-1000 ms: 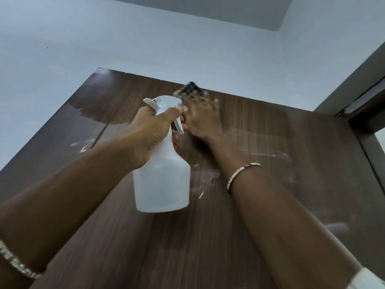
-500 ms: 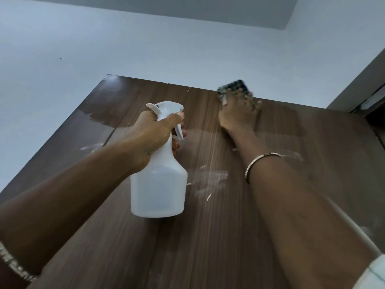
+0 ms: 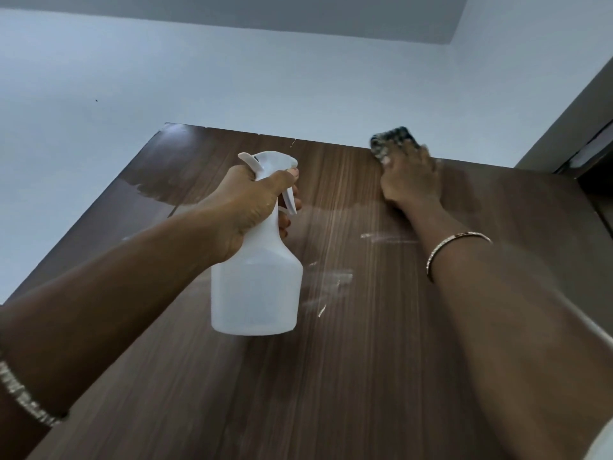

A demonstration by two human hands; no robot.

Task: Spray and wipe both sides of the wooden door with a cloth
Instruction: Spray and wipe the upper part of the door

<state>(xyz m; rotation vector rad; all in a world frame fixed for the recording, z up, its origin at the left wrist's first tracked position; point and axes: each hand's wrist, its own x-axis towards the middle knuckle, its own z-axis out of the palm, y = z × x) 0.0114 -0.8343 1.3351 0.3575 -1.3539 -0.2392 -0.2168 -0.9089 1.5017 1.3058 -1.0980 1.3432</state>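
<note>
I look up along the dark wooden door (image 3: 348,376), whose face shows wet streaks and smears. My left hand (image 3: 247,207) grips the neck of a white translucent spray bottle (image 3: 257,283), held upright in front of the door, nozzle toward it. My right hand (image 3: 409,179) presses a dark patterned cloth (image 3: 391,141) flat against the door right at its top edge, toward the right. Most of the cloth is hidden under my fingers.
A pale wall (image 3: 232,78) and ceiling rise above the door's top edge. The dark door frame (image 3: 593,151) stands at the upper right. Bracelets sit on both wrists.
My right hand has slid the cloth to the right along the door's top edge. The left hand with the bottle has stayed nearly still. The view has tilted slightly upward.
</note>
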